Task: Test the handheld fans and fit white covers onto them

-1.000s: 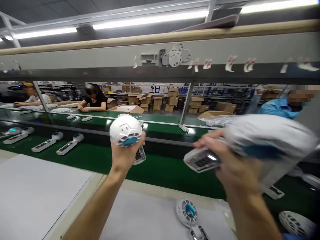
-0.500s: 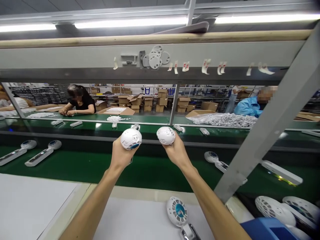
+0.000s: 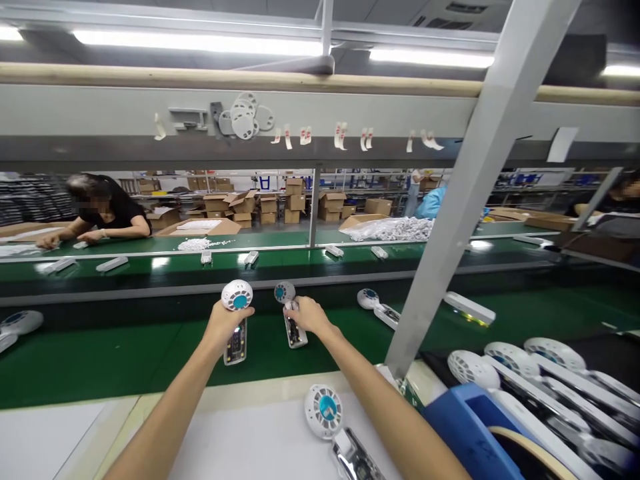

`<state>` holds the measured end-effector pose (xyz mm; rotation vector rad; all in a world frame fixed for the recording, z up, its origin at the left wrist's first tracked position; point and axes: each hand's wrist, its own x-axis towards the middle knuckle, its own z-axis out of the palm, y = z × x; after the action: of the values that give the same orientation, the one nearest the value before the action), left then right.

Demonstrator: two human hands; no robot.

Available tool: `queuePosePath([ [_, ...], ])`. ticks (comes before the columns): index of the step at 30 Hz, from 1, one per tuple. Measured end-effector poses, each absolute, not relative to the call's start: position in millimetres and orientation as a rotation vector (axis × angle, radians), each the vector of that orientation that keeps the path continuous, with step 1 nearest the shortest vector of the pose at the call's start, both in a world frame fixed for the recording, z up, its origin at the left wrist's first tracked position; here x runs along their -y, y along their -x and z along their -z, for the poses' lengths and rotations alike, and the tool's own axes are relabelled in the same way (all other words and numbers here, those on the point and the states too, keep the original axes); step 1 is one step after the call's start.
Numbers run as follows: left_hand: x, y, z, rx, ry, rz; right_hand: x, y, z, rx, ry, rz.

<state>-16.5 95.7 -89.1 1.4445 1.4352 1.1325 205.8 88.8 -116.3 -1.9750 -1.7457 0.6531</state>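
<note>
While both arms reach out over the green belt (image 3: 165, 347), each hand carries one white fan unit by its handle. The left hand (image 3: 219, 327) is closed around the near fan unit (image 3: 237, 295), the round blue-centred head resting above the fist and the dark-faced handle hanging below it. The right hand (image 3: 311, 315) grips the other fan unit (image 3: 296, 332) high on its handle, thumb and fingers pinched together near the neck; its head tips toward the far side. Whether either handle touches the belt cannot be told.

As far as the view shows, the work seems partway through: these two pieces have reached the belt, but neither has been let go. A third fan unit (image 3: 324, 411) lies untouched on the white sheet covering the counter (image 3: 270, 388), and a row of fan units (image 3: 473, 369) lies at the right, beside a blue bin (image 3: 450, 427). Another fan unit (image 3: 369, 299) already rests on the belt, partly behind the slanted post (image 3: 450, 220).
</note>
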Motion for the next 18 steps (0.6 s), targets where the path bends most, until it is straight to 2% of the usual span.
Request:
queuePosePath([
  [9,-112,20,139,-1.785,-1.612,-1.06,-84,-221,105,1.839,2.188,-0.423],
  [15,-119,42,149,-2.054,-1.764,-0.866,-83,-261,94,1.474,2.476,-0.089],
  [18,-116,42,143,-2.11,-1.819,-0.851,-84,-280,101,1.26,2.676,-0.11],
])
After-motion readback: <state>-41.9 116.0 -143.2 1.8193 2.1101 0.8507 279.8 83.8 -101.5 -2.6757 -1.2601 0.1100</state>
